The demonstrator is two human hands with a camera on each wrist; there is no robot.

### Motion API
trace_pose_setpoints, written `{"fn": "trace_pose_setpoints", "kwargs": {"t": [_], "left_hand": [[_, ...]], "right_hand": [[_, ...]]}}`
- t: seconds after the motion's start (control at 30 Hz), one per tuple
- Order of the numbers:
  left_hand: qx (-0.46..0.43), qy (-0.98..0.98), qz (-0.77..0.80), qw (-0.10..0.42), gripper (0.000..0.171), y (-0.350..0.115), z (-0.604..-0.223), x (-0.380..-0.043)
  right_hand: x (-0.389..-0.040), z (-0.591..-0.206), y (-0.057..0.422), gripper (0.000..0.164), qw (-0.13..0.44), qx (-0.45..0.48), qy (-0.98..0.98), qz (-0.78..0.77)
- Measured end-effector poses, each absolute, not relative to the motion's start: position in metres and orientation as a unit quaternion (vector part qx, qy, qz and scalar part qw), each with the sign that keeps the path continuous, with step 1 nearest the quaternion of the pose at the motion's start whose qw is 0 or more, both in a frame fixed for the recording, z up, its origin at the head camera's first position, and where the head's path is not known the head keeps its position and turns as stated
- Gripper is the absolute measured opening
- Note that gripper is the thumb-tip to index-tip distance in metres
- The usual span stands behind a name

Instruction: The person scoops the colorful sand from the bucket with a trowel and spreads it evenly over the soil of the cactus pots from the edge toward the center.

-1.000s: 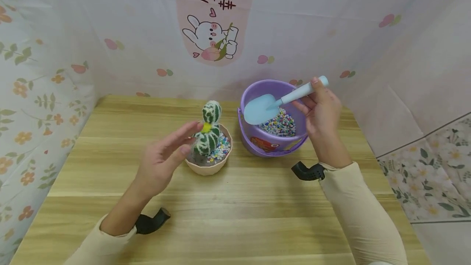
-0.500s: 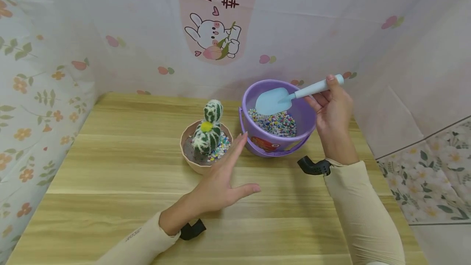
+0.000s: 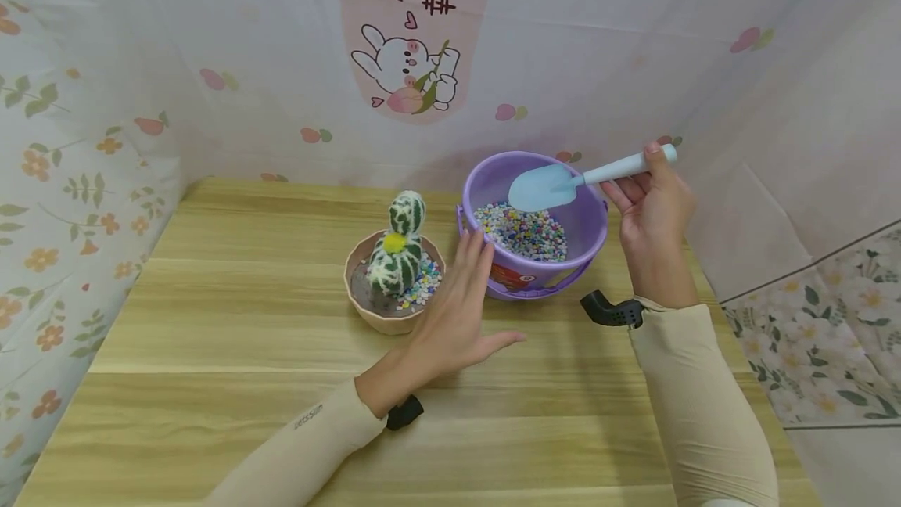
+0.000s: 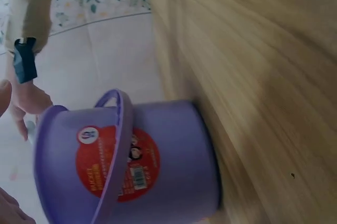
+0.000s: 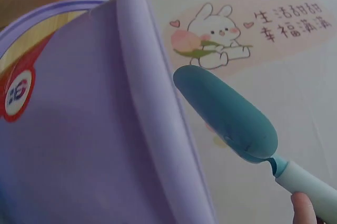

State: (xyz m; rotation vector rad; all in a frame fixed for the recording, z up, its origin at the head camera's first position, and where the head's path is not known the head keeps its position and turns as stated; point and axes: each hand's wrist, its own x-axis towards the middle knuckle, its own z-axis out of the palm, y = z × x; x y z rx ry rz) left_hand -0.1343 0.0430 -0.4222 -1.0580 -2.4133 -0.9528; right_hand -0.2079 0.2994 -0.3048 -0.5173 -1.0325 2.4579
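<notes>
My right hand (image 3: 658, 213) grips the white handle of a light blue trowel (image 3: 542, 188), whose blade hangs over the mouth of a purple bucket (image 3: 545, 272). Multicoloured pebbles (image 3: 524, 233) cover the bucket's bottom. In the right wrist view the trowel blade (image 5: 231, 113) appears beside the bucket's rim, with no pebbles visible on it. My left hand (image 3: 454, 319) has straight fingers and a spread thumb. Its fingertips are at the bucket's near left side; whether they touch it I cannot tell. Left of the bucket, a knitted-looking cactus (image 3: 394, 266) stands in a pinkish pot (image 3: 383, 322).
Inside the pot, small coloured pebbles (image 3: 422, 288) lie right of the cactus over a grey surface. The bucket's handle (image 3: 563, 284) hangs down its front. A wooden table (image 3: 232, 319) carries everything, with patterned cloth (image 3: 260, 61) behind and at the sides.
My left hand has moved right from beside the cactus to the bucket's near side. The right hand has carried the trowel rightward over the bucket. Pot and bucket have stayed roughly in place.
</notes>
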Motion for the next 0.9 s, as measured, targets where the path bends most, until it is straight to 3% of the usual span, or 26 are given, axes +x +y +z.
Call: {"fn": "trace_pose_setpoints", "kwargs": {"t": [0.37, 0.57, 0.9], "left_hand": [[-0.337, -0.883, -0.259, 0.199, 0.114, 0.061, -0.429, -0.145], [-0.286, -0.884, -0.291, 0.229, 0.108, 0.073, -0.434, -0.148], [-0.148, -0.885, -0.393, 0.2, 0.131, 0.097, -0.441, -0.152]], "right_hand": [[-0.216, -0.312, 0.315, 0.033, 0.218, -0.202, -0.389, 0.872], [-0.219, -0.317, 0.321, 0.037, 0.221, -0.215, -0.392, 0.867], [-0.226, -0.324, 0.322, 0.037, 0.229, -0.211, -0.409, 0.858]]}}
